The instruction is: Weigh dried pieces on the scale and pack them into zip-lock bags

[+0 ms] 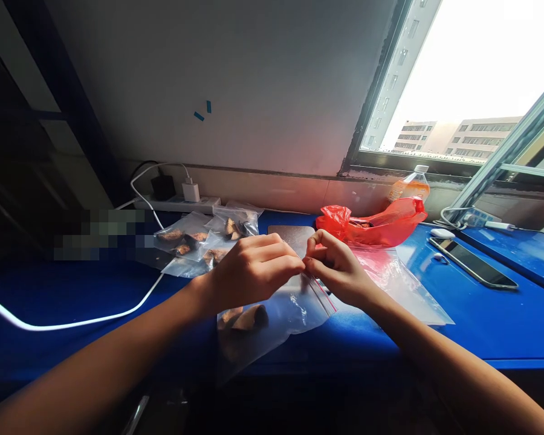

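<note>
From where I stand, both hands meet at the mouth of a clear plastic zip bag with a red line along its closure (290, 314). The left hand (258, 266) is curled narrow, its thumb and folded fingers at the edge; the right hand (338, 266) makes a close pinch beside it, forefinger bent in a loop. The bag is held in front of the person, over the near edge of the blue counter (471, 329), with rough brown chunks (250, 318) settled low on its left, away from the closure.

That seems a good arrangement to me: the strip is free of the chunks, so nothing should get caught in it. Work on this edge calls, I'd judge, for one hand to steady the film while the other slides in a tight pinch along the red line, evenly, end to end. A slack or puckered stretch could leave a gap. The fingers cover part of the strip, so I cannot tell whether it is joined there. The filled clear bags (185, 241) lie near the left hand, just clear of the work.
</note>
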